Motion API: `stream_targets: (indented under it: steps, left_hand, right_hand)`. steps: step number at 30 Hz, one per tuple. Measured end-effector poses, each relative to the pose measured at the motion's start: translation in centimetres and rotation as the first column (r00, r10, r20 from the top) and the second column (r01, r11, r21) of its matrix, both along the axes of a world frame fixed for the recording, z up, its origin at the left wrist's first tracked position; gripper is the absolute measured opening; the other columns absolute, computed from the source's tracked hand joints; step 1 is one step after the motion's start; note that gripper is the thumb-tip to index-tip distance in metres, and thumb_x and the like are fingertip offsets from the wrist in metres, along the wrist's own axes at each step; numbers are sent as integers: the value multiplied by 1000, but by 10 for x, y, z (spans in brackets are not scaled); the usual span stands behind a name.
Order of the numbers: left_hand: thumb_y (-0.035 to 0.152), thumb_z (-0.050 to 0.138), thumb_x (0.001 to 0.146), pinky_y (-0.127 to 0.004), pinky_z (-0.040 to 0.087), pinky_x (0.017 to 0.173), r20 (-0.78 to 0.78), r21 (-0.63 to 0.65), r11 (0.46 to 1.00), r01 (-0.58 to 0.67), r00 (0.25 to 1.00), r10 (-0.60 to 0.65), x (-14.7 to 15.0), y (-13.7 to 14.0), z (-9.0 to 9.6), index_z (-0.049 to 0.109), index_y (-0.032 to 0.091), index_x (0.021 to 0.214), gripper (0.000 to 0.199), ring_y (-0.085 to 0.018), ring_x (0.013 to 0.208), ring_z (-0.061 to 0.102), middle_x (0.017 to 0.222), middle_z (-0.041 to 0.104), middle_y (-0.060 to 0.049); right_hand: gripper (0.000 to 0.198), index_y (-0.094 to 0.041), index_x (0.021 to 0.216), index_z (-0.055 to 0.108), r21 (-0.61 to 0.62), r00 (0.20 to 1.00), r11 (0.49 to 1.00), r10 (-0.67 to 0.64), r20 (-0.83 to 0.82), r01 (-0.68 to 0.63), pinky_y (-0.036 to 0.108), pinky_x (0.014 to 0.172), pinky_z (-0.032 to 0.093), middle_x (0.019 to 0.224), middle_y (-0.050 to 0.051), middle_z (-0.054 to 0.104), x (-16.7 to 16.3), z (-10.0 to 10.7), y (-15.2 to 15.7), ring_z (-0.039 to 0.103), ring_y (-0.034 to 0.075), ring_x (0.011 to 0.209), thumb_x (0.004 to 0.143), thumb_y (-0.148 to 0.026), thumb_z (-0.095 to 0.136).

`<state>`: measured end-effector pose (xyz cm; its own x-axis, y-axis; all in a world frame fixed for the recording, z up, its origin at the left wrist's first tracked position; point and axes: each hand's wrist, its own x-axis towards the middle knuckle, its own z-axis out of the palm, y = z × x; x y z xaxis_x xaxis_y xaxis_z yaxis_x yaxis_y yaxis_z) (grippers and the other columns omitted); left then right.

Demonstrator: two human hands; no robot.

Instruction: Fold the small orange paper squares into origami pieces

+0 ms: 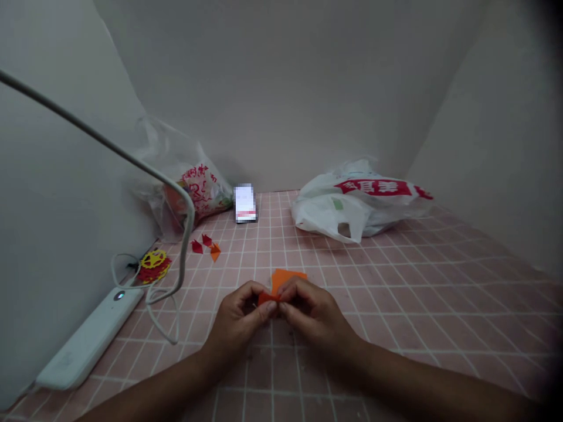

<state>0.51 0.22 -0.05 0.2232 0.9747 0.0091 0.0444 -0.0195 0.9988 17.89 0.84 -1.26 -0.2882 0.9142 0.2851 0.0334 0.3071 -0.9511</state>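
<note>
Both hands meet near the middle of the table over a small piece of folded red-orange paper. My left hand pinches its left side between thumb and fingers. On the other side, my right hand is closed on the right part of the same paper, which its fingers largely hide. Just beyond the hands lies flat orange paper, partly covered by the right fingers. Farther left on the table are small folded paper pieces: two red ones and an orange one.
A white power strip lies at the left, with a cable arching above the table. Beside it are red and yellow cutouts. Toward the wall are a clear plastic bag, a lit phone and a white plastic bag.
</note>
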Motion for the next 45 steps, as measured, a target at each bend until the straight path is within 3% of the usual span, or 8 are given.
stream_targets:
  steps: [5,12,18,23,30,45]
  left_hand:
    - [25,70,80,-21,45,58,37,29,999,-45,998,44,0,1,-3,61,17,88,15,-9,61,55,71,60,3]
    - [22,69,80,-22,46,60,-55,103,994,-20,998,26,-2,0,-3,63,17,88,11,-10,63,56,73,62,1]
    - [26,69,81,-24,48,59,31,18,1000,-21,999,21,-1,2,-1,60,16,87,14,-11,62,58,72,62,1]
    - [24,68,81,-23,46,61,-64,87,996,-28,997,34,-1,2,-1,64,16,85,10,-11,62,56,72,63,0]
    - [34,55,94,-26,47,66,-4,65,997,52,999,-52,-4,1,6,66,15,89,22,-14,67,58,71,64,-1]
    - [30,65,83,-25,48,61,-8,45,999,8,1000,-8,-5,4,7,68,16,86,14,-13,65,57,74,64,-1]
  right_hand:
    - [7,-19,77,57,-46,1000,999,-5,-4,5,31,65,46,78,3,61,-1,1,0,59,17,72,84,-19,57]
    - [4,-18,82,62,-44,1000,999,14,15,-14,30,68,45,80,3,62,-1,2,0,59,16,74,84,-20,60]
    - [6,-19,81,60,-142,998,990,1,-65,-11,29,64,45,75,1,60,-1,-1,0,57,15,69,86,-22,57]
    - [4,-19,83,63,-117,998,993,14,-60,-21,30,68,48,81,3,63,-1,-1,0,60,16,74,84,-22,62]
    - [3,-19,84,60,-201,993,978,30,-115,-53,30,67,47,77,1,62,-1,-4,3,58,15,71,85,-21,58]
    - [9,-20,84,57,-194,989,974,94,-112,-115,33,70,46,80,3,62,1,-1,1,58,17,74,87,-28,56]
